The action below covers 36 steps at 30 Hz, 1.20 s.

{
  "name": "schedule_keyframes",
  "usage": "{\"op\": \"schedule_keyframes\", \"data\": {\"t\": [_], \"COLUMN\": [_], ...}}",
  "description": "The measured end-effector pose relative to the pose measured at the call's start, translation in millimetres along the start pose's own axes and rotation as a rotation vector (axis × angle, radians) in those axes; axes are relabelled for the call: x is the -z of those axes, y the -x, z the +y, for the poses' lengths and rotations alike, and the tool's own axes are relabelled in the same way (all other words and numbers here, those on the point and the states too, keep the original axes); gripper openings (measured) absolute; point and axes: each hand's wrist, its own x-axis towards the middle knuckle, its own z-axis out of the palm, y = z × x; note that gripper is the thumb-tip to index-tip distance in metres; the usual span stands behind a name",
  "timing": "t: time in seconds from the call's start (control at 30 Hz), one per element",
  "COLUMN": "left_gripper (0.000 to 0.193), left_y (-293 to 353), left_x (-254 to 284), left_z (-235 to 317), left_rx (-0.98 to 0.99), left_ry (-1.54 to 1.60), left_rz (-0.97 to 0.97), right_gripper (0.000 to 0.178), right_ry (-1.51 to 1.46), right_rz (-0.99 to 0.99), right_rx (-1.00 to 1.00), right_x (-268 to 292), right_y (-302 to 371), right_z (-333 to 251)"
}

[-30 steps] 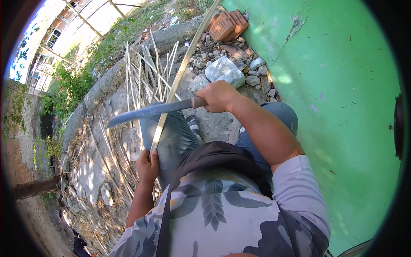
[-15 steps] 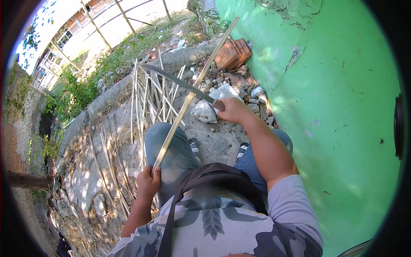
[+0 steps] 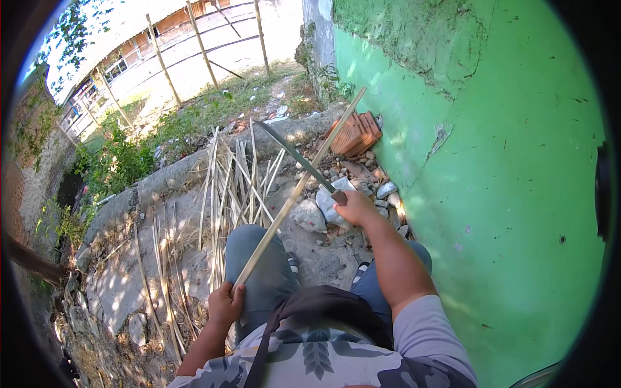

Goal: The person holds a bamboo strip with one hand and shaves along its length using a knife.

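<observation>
My left hand (image 3: 225, 305) is closed round the lower end of a long, pale split-bamboo strip (image 3: 283, 214), beside my left knee. From there the strip slants up and away to the right. A machete (image 3: 288, 149) with a dark blade and brown handle is gripped in my right hand (image 3: 356, 208), out in front of my right knee. Its blade points up to the left and crosses the strip's upper half; whether the edge bites into it I cannot tell. Several loose pale strips (image 3: 226, 184) lie in a heap on the ground left of the blade.
A green plastered wall (image 3: 511, 194) rises close on my right. Stone rubble (image 3: 309, 216) and stacked orange roof tiles (image 3: 356, 134) lie at its foot. A low concrete kerb (image 3: 162, 184) runs across ahead. More thin strips (image 3: 169, 284) lie on the ground at my left.
My right hand and the machete appear lower, and the strip's far end has dropped in view. The view itself has tilted up a little. Both hands keep their holds.
</observation>
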Motion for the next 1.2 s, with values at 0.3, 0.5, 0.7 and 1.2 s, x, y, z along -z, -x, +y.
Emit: {"op": "schedule_keyframes", "data": {"t": [0.3,0.5,0.7,1.2], "left_gripper": [0.042,0.038,0.034,0.042], "left_y": [3.7,0.3,-0.5,0.4], "left_x": [-4.7,-22.0,-0.8,-7.3], "left_z": [2.0,-17.8,-16.5,8.4], "left_rx": [-0.025,-0.066,-0.035,-0.013], "left_ry": [0.066,0.124,0.149,0.041], "left_rz": [0.031,0.049,0.047,-0.030], "right_gripper": [0.027,0.019,0.023,0.034], "right_ry": [0.080,0.385,0.259,0.209], "right_rz": [-0.208,-0.221,-0.214,-0.101], "right_rx": [0.151,0.505,0.510,0.161], "right_x": [7.9,-14.4,-27.3,5.7], "right_y": [23.0,26.6,27.7,19.1], "right_z": [-42.4,-49.7,-37.5,-12.5]}}
